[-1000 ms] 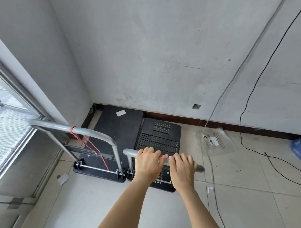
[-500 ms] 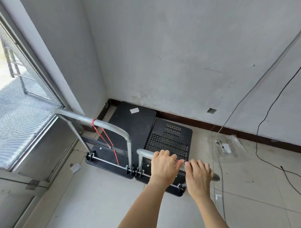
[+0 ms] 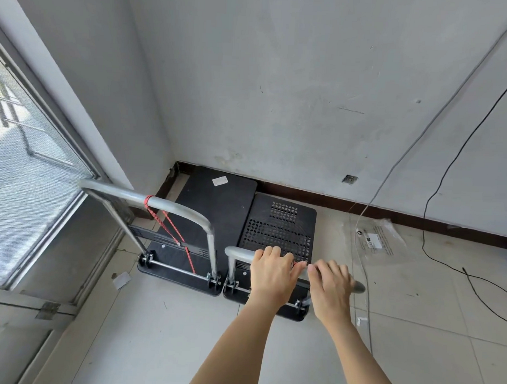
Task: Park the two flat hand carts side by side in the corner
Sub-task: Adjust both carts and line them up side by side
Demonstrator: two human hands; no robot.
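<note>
Two flat hand carts stand side by side in the room's corner. The larger cart [image 3: 214, 207] has a solid black deck, a tall silver handle and a red cord tied to it; it sits against the left wall. The smaller cart [image 3: 280, 221] has a perforated black deck and touches the larger one's right side. My left hand [image 3: 272, 274] and my right hand [image 3: 331, 286] both grip the smaller cart's silver handle [image 3: 238, 253], close together. The handle's right part is hidden under my hands.
A window [image 3: 26, 166] fills the left wall. A clear plastic bag [image 3: 377, 239] lies on the tiled floor to the right of the carts. A grey cable [image 3: 364, 282] and a black cable [image 3: 445, 256] run down the wall and across the floor. Paper scraps [image 3: 121, 279] lie near the carts.
The view has shifted slightly left and closer. The carts stay in the corner and both hands keep their grip on the smaller cart's handle.
</note>
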